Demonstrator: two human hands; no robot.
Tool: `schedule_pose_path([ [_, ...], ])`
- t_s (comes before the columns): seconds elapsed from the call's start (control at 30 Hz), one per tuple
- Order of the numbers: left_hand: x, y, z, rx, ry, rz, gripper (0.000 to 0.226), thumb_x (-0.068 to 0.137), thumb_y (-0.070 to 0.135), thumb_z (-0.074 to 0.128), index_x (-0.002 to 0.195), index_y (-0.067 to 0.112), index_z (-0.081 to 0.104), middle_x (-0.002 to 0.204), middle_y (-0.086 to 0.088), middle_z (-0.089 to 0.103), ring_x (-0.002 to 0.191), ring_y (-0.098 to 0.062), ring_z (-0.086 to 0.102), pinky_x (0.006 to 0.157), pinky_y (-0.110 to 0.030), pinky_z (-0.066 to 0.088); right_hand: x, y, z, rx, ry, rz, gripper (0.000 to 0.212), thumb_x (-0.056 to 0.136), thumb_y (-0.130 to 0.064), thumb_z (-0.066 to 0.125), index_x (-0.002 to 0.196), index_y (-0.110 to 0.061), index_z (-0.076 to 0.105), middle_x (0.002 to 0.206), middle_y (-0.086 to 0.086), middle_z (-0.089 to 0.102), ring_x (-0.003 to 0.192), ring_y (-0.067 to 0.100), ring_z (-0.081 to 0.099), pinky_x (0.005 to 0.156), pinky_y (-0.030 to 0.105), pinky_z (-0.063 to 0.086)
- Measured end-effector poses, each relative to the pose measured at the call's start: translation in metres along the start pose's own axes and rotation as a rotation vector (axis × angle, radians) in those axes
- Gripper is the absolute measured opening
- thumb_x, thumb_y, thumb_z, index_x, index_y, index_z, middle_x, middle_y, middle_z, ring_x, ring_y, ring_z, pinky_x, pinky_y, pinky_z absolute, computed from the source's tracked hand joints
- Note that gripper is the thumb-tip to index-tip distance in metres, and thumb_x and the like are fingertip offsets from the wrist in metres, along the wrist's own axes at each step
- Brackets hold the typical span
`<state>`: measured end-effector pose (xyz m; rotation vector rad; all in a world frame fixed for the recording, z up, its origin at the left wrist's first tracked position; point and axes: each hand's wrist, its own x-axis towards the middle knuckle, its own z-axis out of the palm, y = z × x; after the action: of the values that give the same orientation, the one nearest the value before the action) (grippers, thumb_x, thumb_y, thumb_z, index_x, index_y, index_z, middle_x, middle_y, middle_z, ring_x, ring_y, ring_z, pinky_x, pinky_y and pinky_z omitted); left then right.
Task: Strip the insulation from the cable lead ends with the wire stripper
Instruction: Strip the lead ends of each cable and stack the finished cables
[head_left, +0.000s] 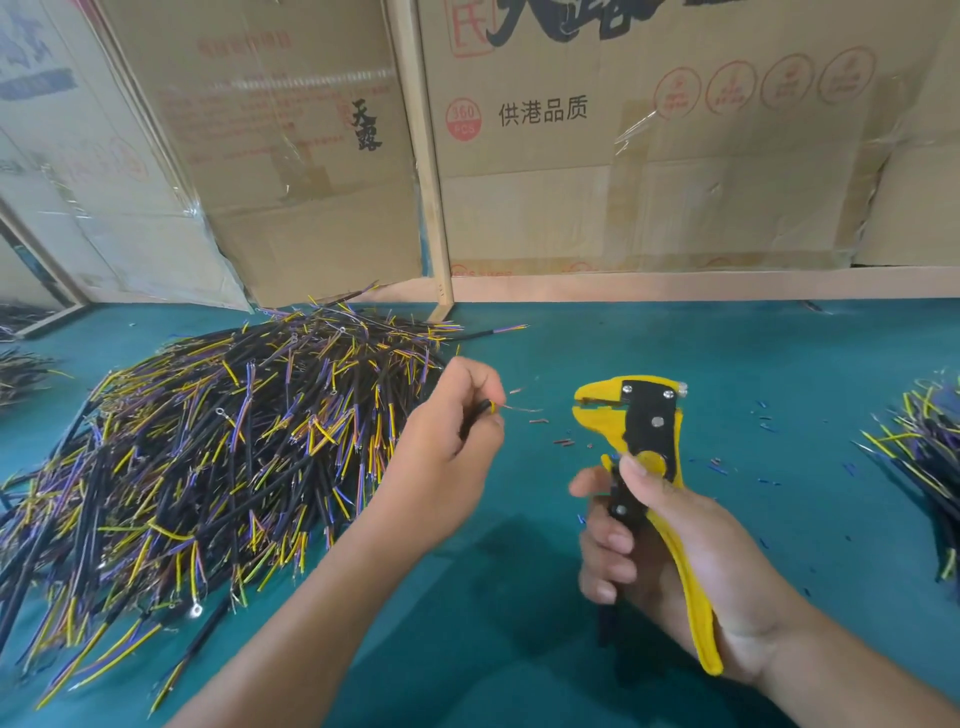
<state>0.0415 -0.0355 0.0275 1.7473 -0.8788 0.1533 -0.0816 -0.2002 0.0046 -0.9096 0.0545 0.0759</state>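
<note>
My left hand (451, 441) pinches a short black cable (480, 411) near its end; thin leads with bare wire tips stick out to the right of my fingers. My right hand (670, 551) grips the handles of a yellow and black wire stripper (641, 441), held upright with its jaws pointing left. The jaws are a hand's width to the right of the lead ends and do not touch them.
A big heap of black cables with yellow and purple leads (208, 457) covers the left of the green table (519, 597). A smaller cable pile (924, 447) lies at the right edge. Bits of stripped insulation (563, 442) dot the cloth. Cardboard boxes (623, 156) stand behind.
</note>
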Motion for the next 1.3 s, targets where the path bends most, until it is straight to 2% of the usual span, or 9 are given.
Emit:
schedule_pose_path([
  [0.07,-0.002,0.003,0.001,0.038,-0.034,0.021,0.020,0.089,0.009,0.044,0.089,0.029,0.046,0.074,-0.006,0.043,0.064,-0.024,0.033,0.054,-0.032,0.032,0.003,0.003,-0.001,-0.027,-0.013,0.006,0.055,0.078,-0.041,0.069,0.109,0.005,0.070,0.070,0.013,0.046,0.059,0.026,0.045,0.060,0.042,0.049],
  [0.2,-0.003,0.007,0.002,0.080,-0.088,0.067,0.023,0.088,0.002,0.044,0.088,0.025,0.044,0.072,-0.007,0.040,0.062,-0.020,0.029,0.053,-0.024,0.029,0.004,0.004,-0.004,-0.072,-0.114,0.056,0.053,0.087,-0.038,0.067,0.121,0.003,0.067,0.076,0.015,0.050,0.065,0.028,0.049,0.067,0.043,0.051],
  [0.4,-0.003,0.010,0.001,0.081,-0.106,0.058,0.023,0.083,0.001,0.042,0.081,0.024,0.043,0.069,-0.005,0.037,0.064,-0.022,0.030,0.057,-0.034,0.029,0.002,0.005,-0.009,-0.119,-0.232,0.061,0.054,0.089,-0.038,0.065,0.127,0.001,0.064,0.079,0.013,0.052,0.068,0.027,0.050,0.072,0.043,0.049],
  [0.57,-0.003,0.011,0.000,-0.044,-0.125,0.001,0.020,0.076,0.003,0.041,0.075,0.022,0.046,0.066,0.010,0.038,0.062,-0.008,0.030,0.055,-0.020,0.028,0.001,0.005,-0.010,-0.122,-0.292,0.060,0.057,0.090,-0.040,0.070,0.130,0.000,0.062,0.081,0.013,0.053,0.070,0.028,0.050,0.074,0.046,0.048],
  [0.77,-0.003,0.012,0.000,-0.114,-0.167,-0.011,0.014,0.073,0.004,0.040,0.075,0.016,0.047,0.065,0.015,0.042,0.061,-0.004,0.033,0.057,-0.014,0.030,-0.002,0.005,-0.010,-0.117,-0.341,0.071,0.061,0.090,-0.039,0.072,0.132,0.002,0.059,0.083,0.014,0.054,0.070,0.028,0.050,0.074,0.046,0.047],
  [1.03,-0.003,0.011,0.002,-0.161,-0.181,-0.023,0.015,0.073,0.010,0.043,0.073,0.024,0.049,0.064,0.015,0.043,0.058,-0.002,0.032,0.055,-0.014,0.029,-0.004,0.005,-0.007,-0.131,-0.308,0.090,0.060,0.086,-0.040,0.076,0.128,0.001,0.063,0.077,0.014,0.051,0.066,0.027,0.049,0.070,0.045,0.047],
  [1.17,-0.003,0.011,0.004,-0.204,-0.183,-0.053,0.022,0.077,0.000,0.041,0.077,0.021,0.048,0.064,0.018,0.044,0.057,0.000,0.034,0.055,-0.011,0.029,-0.005,0.004,-0.005,-0.108,-0.294,0.109,0.059,0.086,-0.041,0.075,0.126,0.001,0.064,0.072,0.010,0.047,0.060,0.024,0.046,0.064,0.042,0.047],
  [1.3,-0.004,0.011,0.005,-0.233,-0.210,-0.078,0.022,0.077,0.000,0.040,0.079,0.019,0.048,0.065,0.018,0.044,0.057,0.000,0.035,0.055,-0.011,0.030,-0.006,0.004,-0.003,-0.125,-0.259,0.122,0.056,0.085,-0.041,0.073,0.122,0.000,0.067,0.067,0.009,0.041,0.055,0.023,0.041,0.059,0.040,0.044],
])
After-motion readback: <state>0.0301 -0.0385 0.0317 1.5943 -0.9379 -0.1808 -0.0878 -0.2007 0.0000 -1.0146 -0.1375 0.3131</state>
